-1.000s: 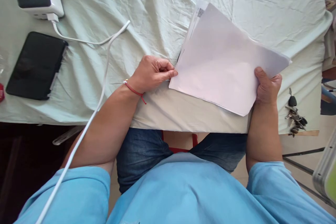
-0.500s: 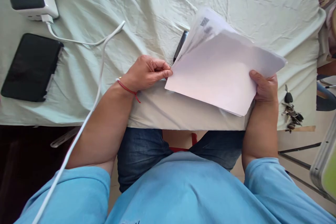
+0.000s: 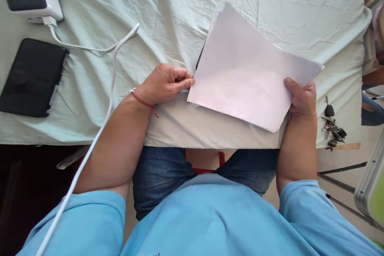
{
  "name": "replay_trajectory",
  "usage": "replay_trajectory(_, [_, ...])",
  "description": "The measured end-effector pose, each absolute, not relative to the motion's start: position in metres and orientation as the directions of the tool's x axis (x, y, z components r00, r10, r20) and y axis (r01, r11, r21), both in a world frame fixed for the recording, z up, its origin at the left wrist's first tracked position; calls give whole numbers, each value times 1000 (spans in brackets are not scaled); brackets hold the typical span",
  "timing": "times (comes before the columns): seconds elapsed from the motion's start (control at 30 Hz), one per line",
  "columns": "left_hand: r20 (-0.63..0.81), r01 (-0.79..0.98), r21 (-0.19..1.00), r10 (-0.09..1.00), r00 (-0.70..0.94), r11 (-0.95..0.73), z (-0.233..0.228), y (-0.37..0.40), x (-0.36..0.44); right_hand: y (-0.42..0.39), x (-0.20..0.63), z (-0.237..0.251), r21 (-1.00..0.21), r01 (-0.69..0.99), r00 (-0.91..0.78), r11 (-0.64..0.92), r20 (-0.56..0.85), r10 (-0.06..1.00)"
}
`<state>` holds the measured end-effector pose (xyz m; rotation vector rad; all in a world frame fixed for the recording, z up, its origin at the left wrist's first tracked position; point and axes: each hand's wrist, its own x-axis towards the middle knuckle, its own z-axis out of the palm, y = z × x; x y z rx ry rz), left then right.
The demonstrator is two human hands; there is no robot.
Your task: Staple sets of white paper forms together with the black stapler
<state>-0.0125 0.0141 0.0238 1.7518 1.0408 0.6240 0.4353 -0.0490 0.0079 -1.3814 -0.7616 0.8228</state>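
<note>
Paper stack slanting from upper left to lower right, both hands' fingers clamped on its edges.

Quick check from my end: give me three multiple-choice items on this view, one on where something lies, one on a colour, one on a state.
1. Where does the bunch of keys lie?
A. by the right forearm
B. on the black phone
C. under the paper

2. What colour is the wrist string?
A. green
B. red
C. white

3. How is the stack of paper held?
A. lying flat, untouched
B. left hand alone
C. right hand grips its edge, left hand pinches its corner

Answers:
1 A, keys sit at the table edge there.
2 B, plainly red.
3 C, both hands touch it.
</note>
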Motion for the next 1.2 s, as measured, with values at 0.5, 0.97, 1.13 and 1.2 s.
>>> replay_trajectory(0.5, [43, 382, 907, 940, 338, -178, 12, 11, -8, -56, 438, 9, -997, -9, 493, -72, -67, 867])
replay_trajectory(0.97, [18, 376, 912, 932, 362, -164, 10, 12, -7, -74, 446, 26, -941, 86, 317, -327, -286, 904])
replay_trajectory(1.13, [-4, 362, 921, 926, 379, -144, 7, 15, -11, -73, 447, 29, -922, 105, 233, -372, -341, 911])
replay_trajectory(1.2, [-26, 378, 915, 916, 400, -139, 8, 16, -12, -70, 444, 32, -933, 123, 239, -339, -304, 922])
